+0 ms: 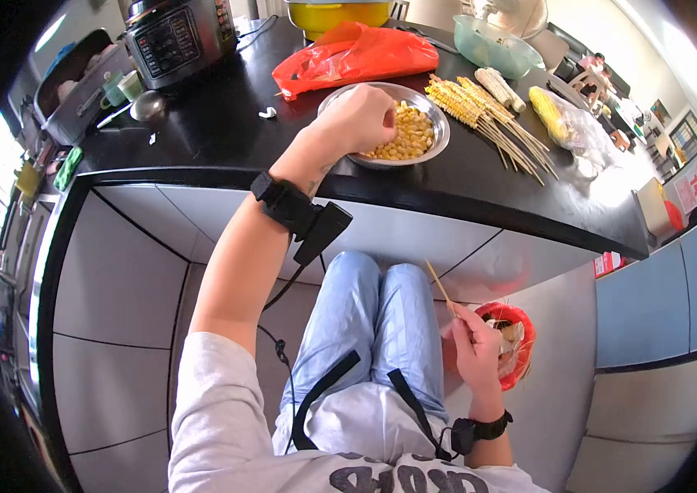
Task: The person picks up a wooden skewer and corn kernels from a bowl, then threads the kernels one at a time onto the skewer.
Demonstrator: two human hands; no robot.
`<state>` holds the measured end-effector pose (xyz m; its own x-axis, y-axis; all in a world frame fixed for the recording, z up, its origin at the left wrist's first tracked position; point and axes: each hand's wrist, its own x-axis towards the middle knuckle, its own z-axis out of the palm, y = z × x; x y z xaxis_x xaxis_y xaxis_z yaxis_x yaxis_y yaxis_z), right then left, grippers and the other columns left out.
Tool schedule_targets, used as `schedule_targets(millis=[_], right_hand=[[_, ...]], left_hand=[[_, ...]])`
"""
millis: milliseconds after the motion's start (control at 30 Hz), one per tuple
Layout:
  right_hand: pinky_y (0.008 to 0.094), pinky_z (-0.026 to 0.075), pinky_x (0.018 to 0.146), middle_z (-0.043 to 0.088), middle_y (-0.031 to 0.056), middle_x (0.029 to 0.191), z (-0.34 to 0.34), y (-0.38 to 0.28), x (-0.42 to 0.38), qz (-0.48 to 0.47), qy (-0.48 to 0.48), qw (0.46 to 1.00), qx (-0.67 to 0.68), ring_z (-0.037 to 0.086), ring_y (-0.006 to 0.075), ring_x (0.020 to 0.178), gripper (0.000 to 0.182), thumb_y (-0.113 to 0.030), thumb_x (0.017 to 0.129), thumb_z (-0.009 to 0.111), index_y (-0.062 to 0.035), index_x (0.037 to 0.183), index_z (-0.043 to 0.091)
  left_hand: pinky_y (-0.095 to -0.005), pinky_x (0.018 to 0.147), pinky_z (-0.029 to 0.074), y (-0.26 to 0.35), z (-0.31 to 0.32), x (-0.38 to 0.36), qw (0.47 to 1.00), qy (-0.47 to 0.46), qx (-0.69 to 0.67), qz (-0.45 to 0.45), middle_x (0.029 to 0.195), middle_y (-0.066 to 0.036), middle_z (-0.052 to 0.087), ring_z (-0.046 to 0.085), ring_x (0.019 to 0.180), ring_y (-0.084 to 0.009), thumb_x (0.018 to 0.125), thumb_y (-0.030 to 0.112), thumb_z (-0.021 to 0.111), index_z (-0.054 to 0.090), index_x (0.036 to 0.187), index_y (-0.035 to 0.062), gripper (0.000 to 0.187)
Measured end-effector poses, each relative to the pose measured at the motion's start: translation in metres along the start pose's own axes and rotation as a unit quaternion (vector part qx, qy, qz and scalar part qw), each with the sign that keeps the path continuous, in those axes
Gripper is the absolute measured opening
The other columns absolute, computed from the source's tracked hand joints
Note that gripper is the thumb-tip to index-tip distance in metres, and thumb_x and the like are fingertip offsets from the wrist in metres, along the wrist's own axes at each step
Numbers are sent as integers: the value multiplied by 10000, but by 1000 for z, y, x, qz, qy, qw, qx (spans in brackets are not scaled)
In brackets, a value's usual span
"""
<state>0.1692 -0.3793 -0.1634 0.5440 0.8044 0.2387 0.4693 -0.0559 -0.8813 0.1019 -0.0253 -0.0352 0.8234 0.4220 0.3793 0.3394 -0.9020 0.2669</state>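
My left hand (365,119) is over a metal bowl (440,148) of yellow corn kernels (413,135), its fingers curled down and closed at the kernels. Whatever is between those fingertips is hidden. Low in front of my right thigh, my right hand (473,341) pinches a thin bare wooden skewer (439,283), which points up and to the left. Beside the bowl lie several skewers (521,148) threaded with corn kernels (463,100), their bare ends toward the counter's front edge.
A red plastic bag (353,59) lies behind the bowl. Further right are a bagged corn cob (547,113), stripped cobs (500,89) and a translucent green basin (492,53). An electric cooker (176,41) and a ladle (148,107) stand left. A red-lined bin (525,316) is beyond my right hand.
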Motion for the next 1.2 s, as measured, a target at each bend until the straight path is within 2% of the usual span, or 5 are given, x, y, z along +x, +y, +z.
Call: schedule_targets(millis=[100,300,500,833,1200], right_hand=[[226,461,587,654,51,724,8,-3,2,-5,-9,1000,18,597,84,640,245,-31,939,572,51,1159,645],[212,444,612,636,42,738,20,-16,-1,8,-15,998,63,594,80,679,250,-7,950,553,44,1181,634],[222,476,604,659,75,741,30,-15,-12,7,-50,998,29,618,83,665,224,-32,954,575,43,1150,654],[277,516,619,697,154,816,42,0,-25,11,-96,993,-64,668,172,663,247,-18,920,606,-20,1156,681],[301,508,598,682,153,797,46,-4,-26,-13,-88,993,-80,663,203,647,277,-1,908,604,-26,1175,673]], left_hand=[[-369,716,546,-4,-5,-7,986,117,-118,8,775,-175,697,688,724,-301,723,187,713,704,788,-11,209],[-217,687,509,14,-20,-65,907,233,-341,-77,786,-37,674,633,736,-77,845,54,677,648,867,-15,78],[-224,690,510,64,41,-191,773,69,-590,-224,879,-39,675,612,756,-75,894,73,705,720,997,-1,128],[-218,710,524,74,105,-245,748,61,-540,-382,844,-66,708,652,763,-89,889,42,690,696,1057,-62,198],[-234,731,552,77,95,-243,840,85,-433,-316,872,-90,735,692,785,-113,837,49,741,732,978,-40,167]])
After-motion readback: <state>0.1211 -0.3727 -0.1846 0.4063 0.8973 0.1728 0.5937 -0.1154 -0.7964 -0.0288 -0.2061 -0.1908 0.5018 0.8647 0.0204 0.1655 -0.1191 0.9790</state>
